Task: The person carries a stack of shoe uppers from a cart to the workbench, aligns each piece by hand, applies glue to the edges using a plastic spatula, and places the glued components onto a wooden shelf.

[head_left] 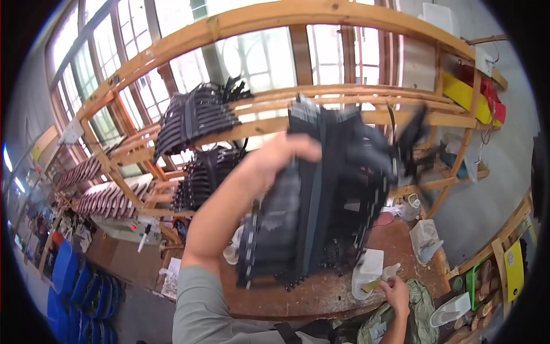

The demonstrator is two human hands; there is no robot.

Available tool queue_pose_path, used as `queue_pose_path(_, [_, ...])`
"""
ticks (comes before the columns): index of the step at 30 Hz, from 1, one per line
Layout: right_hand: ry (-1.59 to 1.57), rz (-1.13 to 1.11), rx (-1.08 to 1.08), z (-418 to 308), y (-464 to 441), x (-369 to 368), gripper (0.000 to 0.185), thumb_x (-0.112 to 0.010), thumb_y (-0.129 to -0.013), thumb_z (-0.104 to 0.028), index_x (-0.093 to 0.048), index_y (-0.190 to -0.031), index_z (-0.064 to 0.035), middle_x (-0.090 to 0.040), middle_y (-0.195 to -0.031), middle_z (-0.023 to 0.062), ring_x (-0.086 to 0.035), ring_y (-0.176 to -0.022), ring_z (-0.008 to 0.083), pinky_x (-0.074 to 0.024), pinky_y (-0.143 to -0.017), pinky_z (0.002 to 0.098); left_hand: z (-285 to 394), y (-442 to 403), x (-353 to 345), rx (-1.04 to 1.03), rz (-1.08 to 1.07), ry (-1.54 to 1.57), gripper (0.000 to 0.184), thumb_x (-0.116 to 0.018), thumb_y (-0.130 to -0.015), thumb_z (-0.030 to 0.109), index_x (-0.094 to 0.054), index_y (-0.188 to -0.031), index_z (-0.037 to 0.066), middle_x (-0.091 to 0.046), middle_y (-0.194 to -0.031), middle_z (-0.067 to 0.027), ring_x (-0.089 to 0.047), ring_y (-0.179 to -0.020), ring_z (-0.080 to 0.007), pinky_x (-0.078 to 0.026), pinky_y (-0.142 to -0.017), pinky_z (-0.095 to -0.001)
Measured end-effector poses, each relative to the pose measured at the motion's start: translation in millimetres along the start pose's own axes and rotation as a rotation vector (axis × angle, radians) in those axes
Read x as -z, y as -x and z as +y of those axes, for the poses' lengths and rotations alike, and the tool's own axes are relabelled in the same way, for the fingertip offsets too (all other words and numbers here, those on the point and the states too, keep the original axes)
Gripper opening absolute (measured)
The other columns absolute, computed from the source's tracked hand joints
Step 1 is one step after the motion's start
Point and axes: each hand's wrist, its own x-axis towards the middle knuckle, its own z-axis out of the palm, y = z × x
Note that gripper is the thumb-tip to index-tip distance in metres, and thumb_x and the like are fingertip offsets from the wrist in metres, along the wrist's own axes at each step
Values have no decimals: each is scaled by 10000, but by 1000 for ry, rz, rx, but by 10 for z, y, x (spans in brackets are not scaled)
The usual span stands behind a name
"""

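Observation:
My left hand [289, 155] is raised in front of me, its fingers closed on a bundle of black straps [321, 200], which is smeared by motion. The bundle hangs over the brown workbench [275, 301] and hides much of it. Low on the right, my right hand [395, 289] pinches a small yellowish piece [372, 285] beside a white block-like object [369, 269] on the bench.
Wooden racks [263, 123] stand behind the bench, with more black strap bundles [197, 117] hanging at left. A white block [425, 238] and a bottle [411, 203] are at the bench's right. Blue chairs or bins [66, 269] stand lower left; green cloth [421, 312] lies near me.

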Motion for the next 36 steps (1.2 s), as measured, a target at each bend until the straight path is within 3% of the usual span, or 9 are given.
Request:
queue_pose_path(6, [-43, -138, 53, -278, -122, 113, 433, -726, -753, -329, -659, -999, 21, -690, -855, 182, -678, -800, 300, -518, -721, 377, 1036, -1989, 434, 143, 41, 149, 154, -626, -732, 87, -642, -846, -15, -693, -777, -129, -665, -604, -245, -590, -609, -351])
queue_pose_path(15, [-128, -364, 2, 129, -300, -152, 462, -719, -761, -399, -673, -985, 3, -684, -845, 160, -663, -797, 282, -507, -735, 375, 386, -2686, 786, 328, 119, -15, 198, -703, -764, 178, -678, -930, 74, -689, -755, -44, -669, -646, -178, -560, -583, -287])
queue_pose_path(19, [-64, -413, 84, 0, -430, -339, 398, -691, -785, -378, -676, -926, -6, -659, -779, 166, -640, -723, 260, -497, -687, 384, 327, -2931, 1344, 301, 217, -752, 695, -544, -858, 572, -480, -1336, 72, -482, -1322, -201, -550, -1122, -335, -527, -824, -412])
queue_pose_path(22, [-117, -473, 169, -287, -492, -460, 390, -674, -824, -365, -658, -999, -17, -670, -856, 165, -636, -770, 264, -499, -702, 383, 597, -2712, 2229, -10, 432, -904, 764, -535, -857, 558, -348, -1409, 64, -391, -1394, -186, -479, -1213, -348, -476, -903, -416])
queue_pose_path(23, [-205, -514, 190, -275, -546, -599, 369, -667, -826, -351, -655, -968, -11, -669, -860, 171, -641, -795, 290, -496, -722, 387, 819, -2034, 1439, -106, 483, -909, 653, -534, -896, 454, -378, -1388, 53, -413, -1377, -187, -524, -1166, -321, -492, -876, -377])
queue_pose_path(24, [-290, -536, 221, -259, -620, -738, 350, -661, -829, -338, -653, -937, -5, -667, -863, 177, -645, -820, 315, -493, -742, 391, 811, -1606, 1260, -339, 588, -730, 506, -557, -921, 327, -454, -1299, 7, -596, -1099, -116, -590, -975, -203, -509, -798, -310])
queue_pose_path(29, [-509, -479, 207, -497, -1164, -1426, 201, -618, -874, -210, -638, -908, -13, -632, -742, 53, -583, -636, 113, -469, -603, 283, -575, 741, 1043, -711, -62, -410, 515, -409, -972, 304, -391, -1287, -103, -641, -881, -143, -587, -616, -184, -520, -577, -258])
queue_pose_path(32, [-648, -359, 91, -627, -1657, -2088, 173, -598, -877, -170, -640, -922, -8, -646, -761, 79, -614, -662, 169, -488, -634, 304, -1596, 873, 357, 423, -196, -173, 572, -622, -877, 317, -469, -1284, -55, -650, -1057, -145, -654, -886, -211, -539, -747, -300])
queue_pose_path(36, [-374, -175, 254, -727, -2123, -2986, 325, -641, -846, -245, -620, -1048, 9, -657, -933, 176, -634, -884, 310, -489, -806, 368, -4631, 1273, 923, 906, 384, 55, 639, -706, -825, 374, -490, -1256, -44, -576, -1137, -147, -587, -989, -247, -490, -829, -371])
